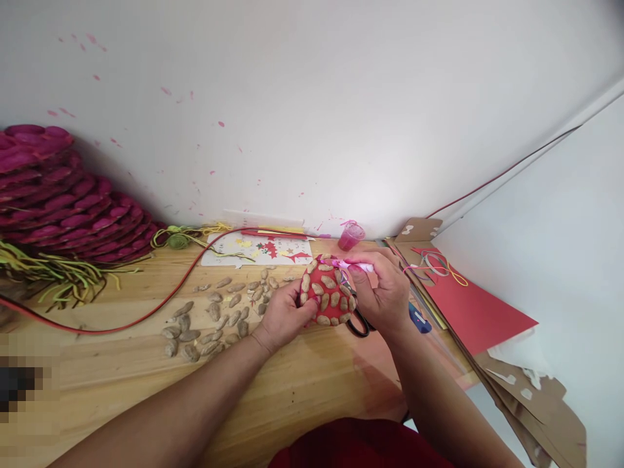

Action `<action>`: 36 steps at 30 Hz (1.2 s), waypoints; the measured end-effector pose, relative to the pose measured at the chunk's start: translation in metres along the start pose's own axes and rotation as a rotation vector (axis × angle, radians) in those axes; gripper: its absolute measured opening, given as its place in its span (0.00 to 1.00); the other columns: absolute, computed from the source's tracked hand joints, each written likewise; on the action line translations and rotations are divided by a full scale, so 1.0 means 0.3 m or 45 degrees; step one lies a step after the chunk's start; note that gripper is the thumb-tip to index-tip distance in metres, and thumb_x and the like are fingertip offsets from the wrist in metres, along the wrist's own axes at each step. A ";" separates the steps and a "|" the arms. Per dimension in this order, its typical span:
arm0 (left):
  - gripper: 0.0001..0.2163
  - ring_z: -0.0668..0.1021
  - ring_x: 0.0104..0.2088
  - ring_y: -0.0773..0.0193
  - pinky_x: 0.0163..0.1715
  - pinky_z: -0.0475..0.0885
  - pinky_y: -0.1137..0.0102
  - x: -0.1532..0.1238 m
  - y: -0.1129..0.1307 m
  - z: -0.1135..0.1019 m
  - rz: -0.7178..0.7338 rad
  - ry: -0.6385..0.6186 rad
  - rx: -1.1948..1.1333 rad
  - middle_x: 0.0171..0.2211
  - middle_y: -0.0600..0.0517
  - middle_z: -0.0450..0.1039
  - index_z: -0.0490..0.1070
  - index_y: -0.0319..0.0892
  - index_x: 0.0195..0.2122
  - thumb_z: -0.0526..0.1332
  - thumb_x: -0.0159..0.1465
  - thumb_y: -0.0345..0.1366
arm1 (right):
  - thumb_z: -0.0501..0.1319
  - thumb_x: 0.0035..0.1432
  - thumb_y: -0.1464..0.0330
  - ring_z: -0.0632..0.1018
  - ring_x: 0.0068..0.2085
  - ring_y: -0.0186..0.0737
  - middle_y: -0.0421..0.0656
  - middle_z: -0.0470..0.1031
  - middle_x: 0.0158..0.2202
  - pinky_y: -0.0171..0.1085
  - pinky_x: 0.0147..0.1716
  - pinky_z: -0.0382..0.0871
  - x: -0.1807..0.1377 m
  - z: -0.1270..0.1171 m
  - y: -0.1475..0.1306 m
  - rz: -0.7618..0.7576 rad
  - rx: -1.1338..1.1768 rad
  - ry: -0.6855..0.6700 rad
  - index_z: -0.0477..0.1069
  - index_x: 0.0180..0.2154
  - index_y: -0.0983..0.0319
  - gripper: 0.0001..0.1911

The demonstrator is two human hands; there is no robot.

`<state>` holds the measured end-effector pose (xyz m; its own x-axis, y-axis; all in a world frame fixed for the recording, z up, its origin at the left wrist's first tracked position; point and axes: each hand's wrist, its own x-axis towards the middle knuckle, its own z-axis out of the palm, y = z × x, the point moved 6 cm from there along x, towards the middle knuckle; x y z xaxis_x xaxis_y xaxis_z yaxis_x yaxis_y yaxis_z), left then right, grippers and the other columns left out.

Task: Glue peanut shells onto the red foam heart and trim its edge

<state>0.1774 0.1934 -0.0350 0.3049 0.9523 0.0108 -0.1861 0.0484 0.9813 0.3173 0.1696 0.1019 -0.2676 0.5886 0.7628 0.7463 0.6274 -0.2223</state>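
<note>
My left hand (pixel 285 313) is closed on the edge of a round red piece (pixel 315 276) with peanuts in their shells fixed over its face. The piece is held up above the table. In my right hand (pixel 385 289), the fingers pinch a white brush-like stick (pixel 359 266) stained pink. Its pink tip rests on or just over the peanuts along the far edge; I cannot tell which. Black scissor handles (pixel 359 326) show beneath my right hand, their blades partly hidden. Several loose peanuts (pixel 214 311) lie on the table left of my hands.
A plastic cup (pixel 351 238) of pink paint stands by the wall. A red cable (pixel 180 286) crosses the table. Magenta-painted stacked pieces (pixel 73 195) are at left. Red card (pixel 480 305), cardboard (pixel 550 409) and a blue cutter (pixel 420 319) lie at right.
</note>
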 end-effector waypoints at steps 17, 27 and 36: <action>0.12 0.63 0.13 0.72 0.13 0.59 0.77 -0.002 0.002 -0.009 -0.095 0.024 -0.052 0.14 0.62 0.62 0.67 0.42 0.29 0.65 0.55 0.45 | 0.59 0.67 0.69 0.79 0.41 0.45 0.42 0.81 0.37 0.47 0.45 0.67 -0.021 0.012 0.007 -0.083 -0.016 -0.054 0.75 0.42 0.56 0.06; 0.16 0.64 0.13 0.73 0.12 0.59 0.78 0.000 -0.022 -0.013 -0.141 0.053 -0.137 0.16 0.60 0.65 0.66 0.42 0.29 0.68 0.53 0.47 | 0.59 0.66 0.69 0.79 0.42 0.46 0.43 0.81 0.37 0.47 0.45 0.69 -0.018 0.010 0.028 -0.059 -0.038 -0.042 0.75 0.41 0.56 0.06; 0.16 0.63 0.12 0.73 0.10 0.58 0.78 -0.004 -0.018 -0.010 -0.168 0.046 -0.173 0.15 0.61 0.64 0.67 0.42 0.29 0.69 0.52 0.47 | 0.59 0.67 0.68 0.79 0.41 0.45 0.42 0.82 0.38 0.46 0.45 0.70 -0.015 0.020 0.047 0.067 0.051 -0.023 0.75 0.41 0.57 0.06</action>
<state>0.1753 0.1929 -0.0409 0.3015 0.9451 -0.1259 -0.2717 0.2118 0.9388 0.3255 0.1788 0.0916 -0.2401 0.6303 0.7383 0.7349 0.6149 -0.2860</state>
